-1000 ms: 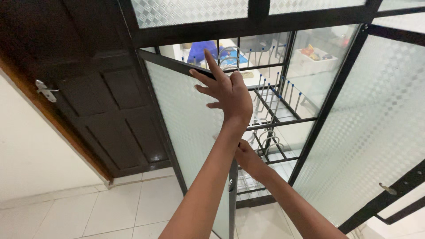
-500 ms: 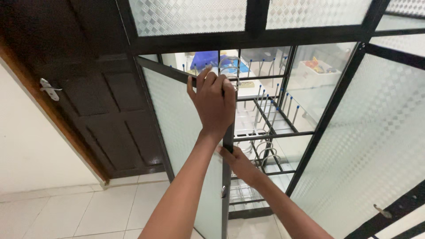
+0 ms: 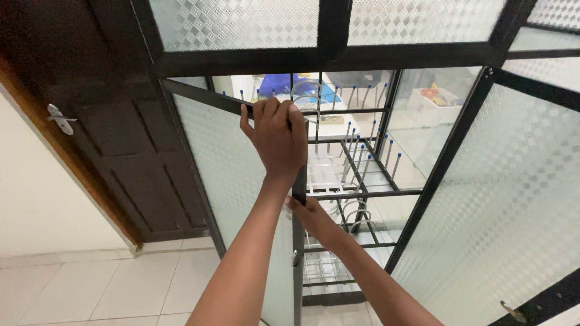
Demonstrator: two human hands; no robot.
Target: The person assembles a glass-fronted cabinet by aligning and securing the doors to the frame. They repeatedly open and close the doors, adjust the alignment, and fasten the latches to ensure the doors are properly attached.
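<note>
Standing over pale floor tiles [image 3: 84, 284] with a dark wooden door [image 3: 115, 139] at the left of the frame and frosted panels [image 3: 241, 21] across the top. Gripping the open frosted-glass cabinet door [image 3: 223, 175] at centre frame, left hand [image 3: 279, 140] curling shut over its upper corner and right hand [image 3: 314, 220] closing on the dark edge lower down, two holds spaced apart probably steadying the tall, thin leaf against twisting. Showing past the door the dish rack [image 3: 353, 163] with blue-tipped prongs, and a second frosted door [image 3: 501, 199] swinging out at the right.
</note>
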